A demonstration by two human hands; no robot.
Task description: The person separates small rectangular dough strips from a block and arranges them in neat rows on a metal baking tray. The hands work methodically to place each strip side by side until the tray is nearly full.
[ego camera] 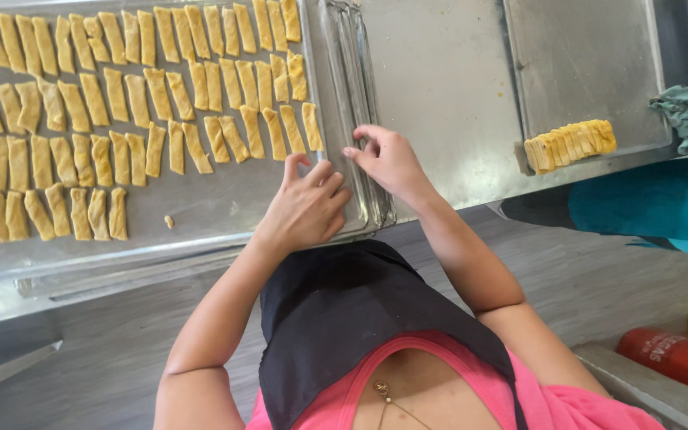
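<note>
Hands, left (306, 209) and right (388, 159), rest open-fingered beside pale yellow dough strips (121, 111).

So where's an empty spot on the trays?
Bare metal lies on the big tray below the dough strips, beside the left hand, and on the right tray above the stacked strips. The strip rows are crowded.

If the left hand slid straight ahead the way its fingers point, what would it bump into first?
Probably the nearest dough strips just beyond the left hand, in the bottom row on the baking tray. Only bare tray lies between them.
</note>
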